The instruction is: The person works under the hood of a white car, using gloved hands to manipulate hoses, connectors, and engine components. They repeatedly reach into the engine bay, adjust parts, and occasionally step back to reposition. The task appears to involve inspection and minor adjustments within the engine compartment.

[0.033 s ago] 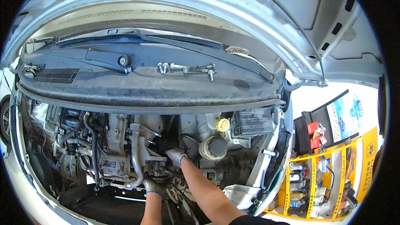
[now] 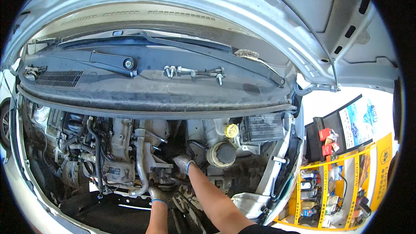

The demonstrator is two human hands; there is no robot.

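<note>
Both my hands wear pale knit gloves with blue cuffs and reach down into a car's engine bay. My left hand [image 2: 157,194] is at the front edge of the engine, beside the lower end of a grey metal pipe [image 2: 141,164]. Its fingers disappear among dark parts below. Farther back and to the right, my right hand [image 2: 183,163] lies against the side of a metal bracket [image 2: 159,164] on the engine [image 2: 119,151]. Its fingertips are lost in shadow, so I cannot make out whether either hand grips anything.
Several loose bolts [image 2: 201,72] lie on the black cowl panel [image 2: 151,89] below the windscreen. A reservoir with a yellow cap [image 2: 231,130] and a black box [image 2: 262,128] sit right of my hands. The raised bonnet [image 2: 281,13] arches overhead. A yellow shelf cart [image 2: 323,197] stands outside, right.
</note>
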